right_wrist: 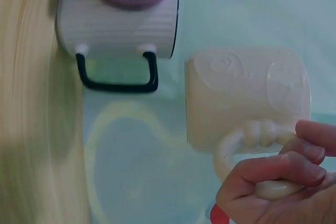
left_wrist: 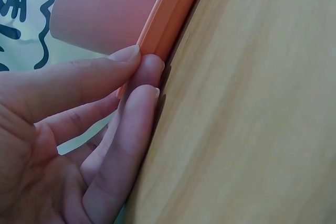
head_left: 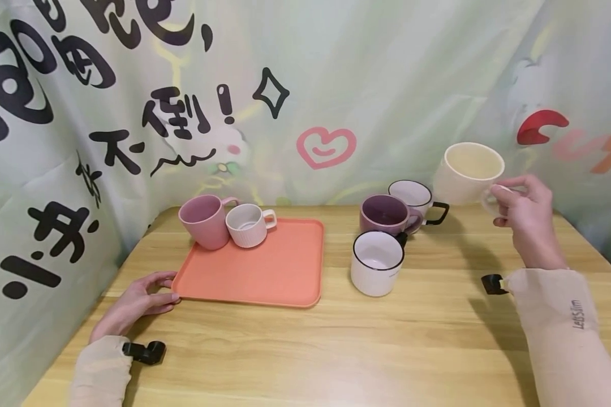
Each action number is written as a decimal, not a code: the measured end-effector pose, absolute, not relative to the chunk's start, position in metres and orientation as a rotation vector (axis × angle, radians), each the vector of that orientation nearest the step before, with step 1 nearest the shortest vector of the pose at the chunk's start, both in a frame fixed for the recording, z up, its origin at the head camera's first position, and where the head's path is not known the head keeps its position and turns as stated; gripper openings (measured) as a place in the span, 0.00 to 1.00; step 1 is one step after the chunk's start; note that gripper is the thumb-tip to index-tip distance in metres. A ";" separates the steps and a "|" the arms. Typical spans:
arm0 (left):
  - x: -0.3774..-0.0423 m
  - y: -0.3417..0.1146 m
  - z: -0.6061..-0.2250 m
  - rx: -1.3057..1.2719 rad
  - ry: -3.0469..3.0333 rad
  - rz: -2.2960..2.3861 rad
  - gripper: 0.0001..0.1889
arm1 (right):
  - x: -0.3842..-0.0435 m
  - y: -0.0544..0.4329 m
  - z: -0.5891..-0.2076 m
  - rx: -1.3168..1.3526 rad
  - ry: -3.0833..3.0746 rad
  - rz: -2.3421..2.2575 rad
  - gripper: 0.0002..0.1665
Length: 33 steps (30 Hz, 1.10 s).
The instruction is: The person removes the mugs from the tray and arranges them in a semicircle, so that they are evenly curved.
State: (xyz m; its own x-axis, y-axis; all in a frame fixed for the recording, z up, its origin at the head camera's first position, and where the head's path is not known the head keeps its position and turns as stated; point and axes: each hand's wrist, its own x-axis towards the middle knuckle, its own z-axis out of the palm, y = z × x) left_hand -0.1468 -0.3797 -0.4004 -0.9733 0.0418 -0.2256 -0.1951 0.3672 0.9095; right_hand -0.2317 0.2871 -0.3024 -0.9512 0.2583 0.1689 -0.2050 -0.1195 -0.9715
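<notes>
My right hand point(head_left: 526, 217) grips the handle of a cream mug point(head_left: 455, 178), held upright above the table at the far right. Raised relief patterns mark the mug's side in the right wrist view, where fingers point(right_wrist: 294, 169) curl through the handle. At the left, my left hand point(head_left: 145, 299) pinches the near left corner of an orange tray point(head_left: 265, 271), thumb on top of the rim and fingers below. On the tray's back left stand a pink mug point(head_left: 206, 223) and a small white ribbed cup point(head_left: 248, 229).
Right of the tray cluster a white mug with black rim point(head_left: 377, 268), a purple mug point(head_left: 384, 215) and another black-rimmed white mug point(head_left: 412, 195) with a black handle. All stand on the wooden table point(head_left: 285, 356). A printed curtain point(head_left: 387, 102) hangs behind.
</notes>
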 end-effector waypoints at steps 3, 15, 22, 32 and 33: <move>-0.146 -0.381 -0.402 -0.128 2.426 1.648 0.38 | -0.232 0.290 -0.304 -0.088 -1.798 2.161 0.07; -0.148 -0.380 -0.401 -0.099 2.432 1.642 0.39 | -0.238 0.295 -0.314 -0.172 -1.825 2.100 0.06; -0.150 -0.379 -0.402 -0.077 2.435 1.645 0.39 | -0.244 0.300 -0.324 -0.203 -1.889 2.131 0.06; -0.150 -0.378 -0.402 -0.100 2.420 1.643 0.39 | -0.253 0.302 -0.338 -0.238 -2.032 2.099 0.06; -0.150 -0.378 -0.402 -0.103 2.417 1.644 0.39 | -0.253 0.302 -0.340 -0.233 -2.049 2.096 0.06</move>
